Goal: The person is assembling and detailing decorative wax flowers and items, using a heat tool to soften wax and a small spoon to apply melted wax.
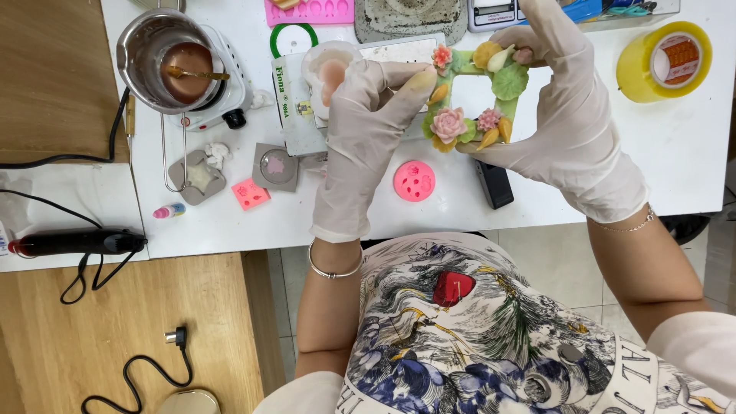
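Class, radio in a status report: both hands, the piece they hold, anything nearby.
Left hand and right hand, gloved, both gripping flower-decorated green frame. Held above white table. Round pink mould below; yellow tape roll right.

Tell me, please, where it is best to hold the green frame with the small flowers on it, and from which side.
Grip the green frame by its bare outer edges, from the sides, as the left hand and right hand do now. The flowers and leaves sit raised on its front face and corners, so pressing from above would probably damage them.
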